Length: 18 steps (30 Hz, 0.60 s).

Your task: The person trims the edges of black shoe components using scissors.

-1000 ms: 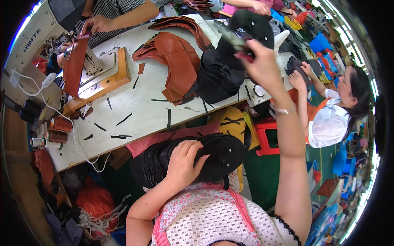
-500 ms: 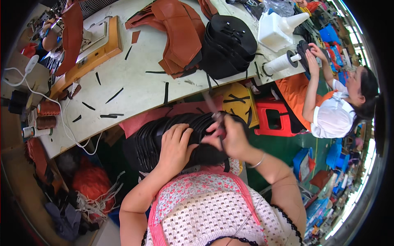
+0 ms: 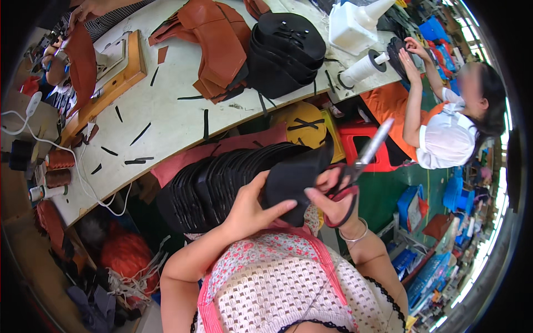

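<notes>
On my lap, I saw 1 black leather piece (image 3: 291, 180) pinched by my left hand (image 3: 250, 208); my right hand (image 3: 333, 197) gripped 1 pair of scissors (image 3: 361, 161), beside 1 fanned black stack (image 3: 222, 180).

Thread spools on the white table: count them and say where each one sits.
2. A white thread cone lies on its side near the table's right end; a taller white cone stands behind it at the far edge. Others may be hidden.

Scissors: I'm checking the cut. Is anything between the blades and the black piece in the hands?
Nothing visible. The right hand holds the scissors beside the black piece, which the left hand grips from below.
</notes>
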Each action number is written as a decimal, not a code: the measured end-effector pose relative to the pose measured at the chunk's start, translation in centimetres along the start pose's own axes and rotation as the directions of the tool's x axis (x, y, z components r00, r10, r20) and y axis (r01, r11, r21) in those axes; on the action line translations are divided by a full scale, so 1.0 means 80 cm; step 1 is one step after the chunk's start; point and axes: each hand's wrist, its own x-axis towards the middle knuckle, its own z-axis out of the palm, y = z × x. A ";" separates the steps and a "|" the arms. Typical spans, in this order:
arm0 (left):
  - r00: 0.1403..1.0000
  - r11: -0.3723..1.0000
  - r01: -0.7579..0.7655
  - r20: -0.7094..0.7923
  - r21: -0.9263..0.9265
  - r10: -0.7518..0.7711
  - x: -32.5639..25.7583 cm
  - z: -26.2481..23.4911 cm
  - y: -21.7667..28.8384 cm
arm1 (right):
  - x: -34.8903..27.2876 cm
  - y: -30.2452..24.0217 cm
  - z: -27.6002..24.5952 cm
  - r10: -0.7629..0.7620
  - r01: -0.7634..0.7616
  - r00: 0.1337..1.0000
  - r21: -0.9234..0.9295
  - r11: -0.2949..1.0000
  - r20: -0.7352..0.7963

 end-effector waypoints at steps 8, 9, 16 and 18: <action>0.999 0.971 0.004 -0.042 -0.241 -0.015 0.007 -0.016 0.017 | 0.069 -0.066 -0.090 -0.108 0.579 0.807 -0.740 0.341 0.581; 0.999 0.970 0.004 -0.038 -0.242 -0.014 0.007 -0.017 0.019 | 0.072 -0.071 -0.092 -0.107 0.576 0.809 -0.743 0.340 0.578; 1.000 0.966 0.026 0.007 -0.258 -0.025 0.010 -0.019 0.026 | 0.087 -0.086 -0.080 -0.061 0.674 0.717 -0.667 0.316 0.695; 0.999 0.960 0.049 0.012 -0.276 -0.048 0.010 -0.019 0.028 | 0.089 -0.086 -0.075 -0.104 0.701 0.697 -0.644 0.306 0.709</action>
